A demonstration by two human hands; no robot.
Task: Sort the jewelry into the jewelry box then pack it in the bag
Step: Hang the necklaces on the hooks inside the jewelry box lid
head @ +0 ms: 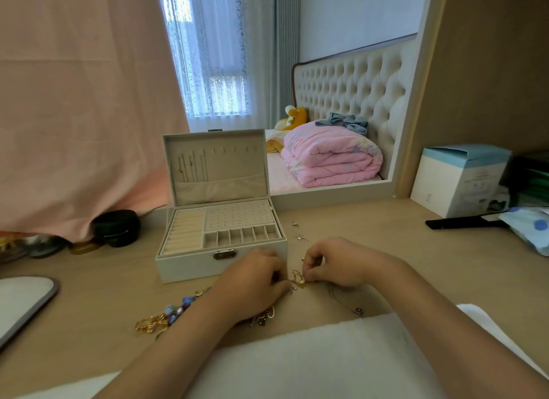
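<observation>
Both L hand (252, 282) & R hand (335, 265) pinch gold chain (298, 279) on desk (386, 244) by open jewelry box (219, 235) (bed (350, 83) in mirror (356, 12)).

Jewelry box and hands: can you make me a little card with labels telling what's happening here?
jewelry box: white, open, on the table
lid: stands up; thin chains hang inside on its left
gold piece: in front of the box
left hand: pinches the gold piece
right hand: pinches it too
loose jewelry: gold and blue heap by the left wrist
small pieces: right of the box
</observation>
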